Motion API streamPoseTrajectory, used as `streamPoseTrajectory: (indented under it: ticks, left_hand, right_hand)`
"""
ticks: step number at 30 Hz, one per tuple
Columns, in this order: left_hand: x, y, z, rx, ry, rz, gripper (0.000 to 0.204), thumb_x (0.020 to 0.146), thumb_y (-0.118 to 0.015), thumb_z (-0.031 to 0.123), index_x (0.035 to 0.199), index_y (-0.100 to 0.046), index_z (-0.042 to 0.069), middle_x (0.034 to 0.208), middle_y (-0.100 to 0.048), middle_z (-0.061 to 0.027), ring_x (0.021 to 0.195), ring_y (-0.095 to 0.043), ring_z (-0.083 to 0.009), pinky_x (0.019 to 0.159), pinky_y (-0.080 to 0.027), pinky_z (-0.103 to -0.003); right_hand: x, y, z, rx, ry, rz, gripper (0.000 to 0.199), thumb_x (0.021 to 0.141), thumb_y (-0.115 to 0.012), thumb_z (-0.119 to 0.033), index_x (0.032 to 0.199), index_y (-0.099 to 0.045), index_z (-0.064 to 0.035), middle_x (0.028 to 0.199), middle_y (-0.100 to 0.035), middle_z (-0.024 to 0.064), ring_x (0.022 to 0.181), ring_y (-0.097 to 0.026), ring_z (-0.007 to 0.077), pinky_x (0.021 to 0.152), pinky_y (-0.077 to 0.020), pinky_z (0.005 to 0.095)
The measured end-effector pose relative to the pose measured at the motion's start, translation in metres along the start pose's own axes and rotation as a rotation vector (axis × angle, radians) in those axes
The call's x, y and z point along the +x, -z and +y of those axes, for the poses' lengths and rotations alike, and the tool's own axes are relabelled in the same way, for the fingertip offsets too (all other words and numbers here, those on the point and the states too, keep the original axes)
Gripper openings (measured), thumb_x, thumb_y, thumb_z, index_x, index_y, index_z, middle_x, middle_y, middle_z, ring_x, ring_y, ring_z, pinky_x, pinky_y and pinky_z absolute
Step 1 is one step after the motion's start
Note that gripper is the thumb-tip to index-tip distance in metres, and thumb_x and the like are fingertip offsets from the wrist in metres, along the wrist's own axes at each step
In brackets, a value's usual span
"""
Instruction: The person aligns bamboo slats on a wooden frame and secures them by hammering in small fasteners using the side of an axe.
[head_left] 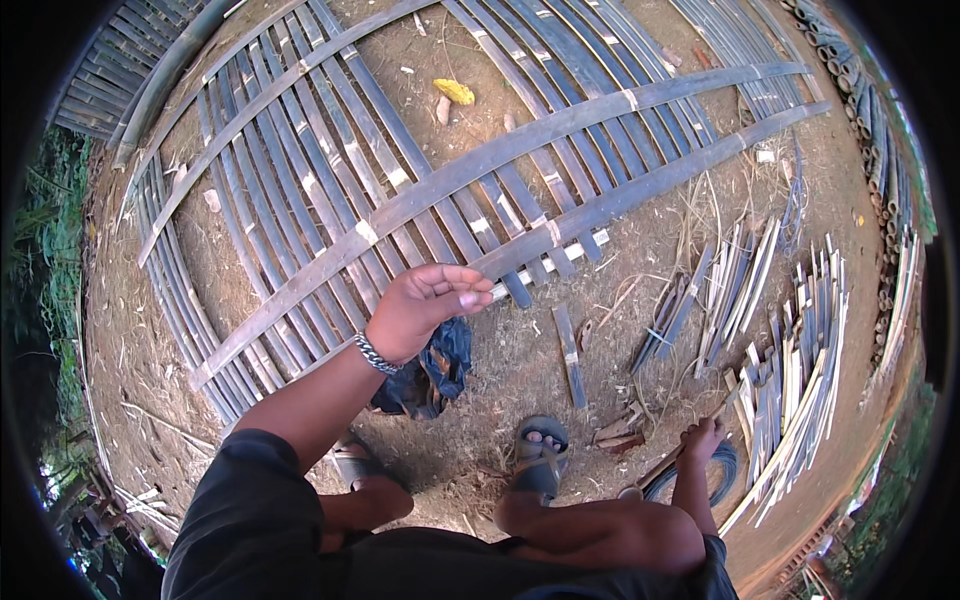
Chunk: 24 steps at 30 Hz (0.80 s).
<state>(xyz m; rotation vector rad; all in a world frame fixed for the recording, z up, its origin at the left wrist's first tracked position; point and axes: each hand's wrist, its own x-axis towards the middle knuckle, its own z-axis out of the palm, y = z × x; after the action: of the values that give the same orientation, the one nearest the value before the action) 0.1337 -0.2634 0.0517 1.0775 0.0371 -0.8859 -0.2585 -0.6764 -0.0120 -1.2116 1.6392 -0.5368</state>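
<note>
A large lattice of split bamboo strips lies on the ground in front of me. My left hand, a chain bracelet on its wrist, is closed at the near edge, thumb and fingers pinching the long bamboo cross strip. A pale strip runs just under that edge, beside my fingertips. Low on the right, my right hand is closed around a dark, stick-like thing near my knee; its kind cannot be made out. Beneath my left wrist sits a crumpled black plastic bag.
Bundles of cut bamboo slats lie at the right, beside a coil of dark wire. One short slat rests in front of my sandalled foot. Bamboo poles line the far right. A yellow leaf lies among the strips.
</note>
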Motion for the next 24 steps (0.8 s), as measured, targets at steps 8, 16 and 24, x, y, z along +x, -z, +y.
streamPoseTrajectory:
  ticks: [8, 16, 24]
  left_hand:
    - [0.118, -0.004, 0.042, 0.768, -0.18, 0.111, 0.018, 0.095, -0.072, 0.013, 0.111, -0.078, 0.008, 0.115, -0.075, -0.0076, 0.096, -0.071, -0.0132, 0.085, -0.057, -0.029]
    - [0.245, -0.006, 0.032, 0.885, -0.695, 0.202, 0.017, 0.092, -0.075, 0.021, 0.103, -0.08, 0.008, 0.096, -0.073, -0.0082, 0.085, -0.069, -0.0176, 0.078, -0.054, -0.031]
    - [0.273, -0.003, 0.017, 0.88, -0.642, 0.272, 0.014, 0.094, -0.071, 0.016, 0.099, -0.075, 0.004, 0.091, -0.069, -0.0093, 0.076, -0.066, -0.0189, 0.074, -0.053, -0.032]
  right_hand:
    - [-0.065, -0.037, -0.056, 0.025, 0.018, -0.277, 0.036, 0.089, -0.049, -0.005, 0.124, -0.047, -0.0121, 0.087, -0.048, 0.0023, 0.062, -0.048, 0.0105, 0.049, -0.0419, 0.0254]
    - [-0.145, -0.013, -0.066, -0.111, 0.003, -0.384, 0.053, 0.084, -0.046, 0.003, 0.135, -0.042, -0.0104, 0.096, -0.047, 0.0046, 0.065, -0.05, 0.0105, 0.052, -0.0442, 0.0244]
    - [-0.181, 0.032, -0.026, -0.083, -0.12, -0.281, 0.054, 0.081, -0.047, 0.002, 0.133, -0.045, -0.0104, 0.096, -0.053, 0.0048, 0.066, -0.048, 0.0072, 0.05, -0.0399, 0.0214]
